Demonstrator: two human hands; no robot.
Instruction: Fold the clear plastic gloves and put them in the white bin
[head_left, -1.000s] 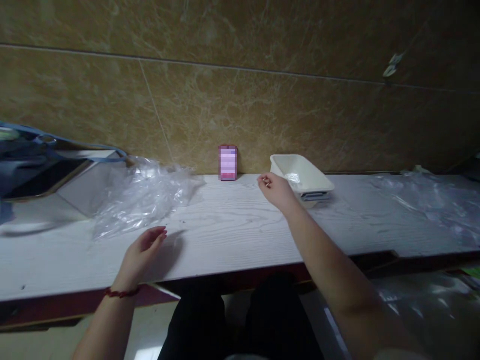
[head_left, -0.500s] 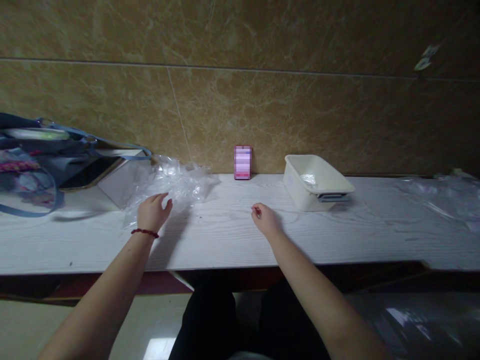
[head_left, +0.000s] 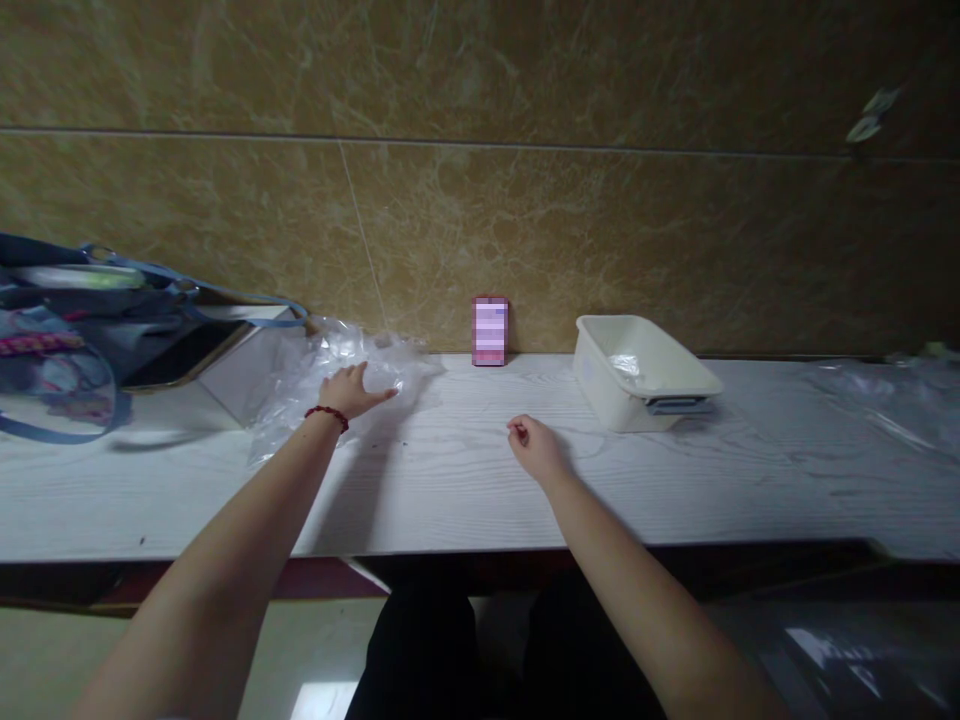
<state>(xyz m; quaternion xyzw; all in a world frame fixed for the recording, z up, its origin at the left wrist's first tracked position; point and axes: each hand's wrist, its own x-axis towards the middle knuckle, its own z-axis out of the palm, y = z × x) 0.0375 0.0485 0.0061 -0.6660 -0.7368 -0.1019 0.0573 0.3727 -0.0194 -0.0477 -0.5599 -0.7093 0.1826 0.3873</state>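
Note:
Over the clear plastic bags (head_left: 300, 390) on the left part of the white wood-grain table (head_left: 465, 500), my left hand (head_left: 352, 390) is spread, thumb pointing right, with nothing held. A dark red bead bracelet circles that wrist. My right hand (head_left: 534, 445) is curled near the table's middle, its fingers drawn together; whether something small is inside cannot be made out. To its right sits a cream plastic bin (head_left: 611, 400) with a grey handle and a small clear packet (head_left: 625, 368) inside. A phone (head_left: 490, 331) with a lit screen leans upright against the wall.
A blue denim bag (head_left: 67, 340) and a white box (head_left: 240, 375) stand at the far left, a strap over the box. More clear plastic (head_left: 900, 395) lies at the far right. The marbled wall (head_left: 465, 220) rises behind the table.
My left hand has moved right over the plastic bags and its fingers have spread wider. My right hand is nearly unchanged. The whole view has shifted slightly.

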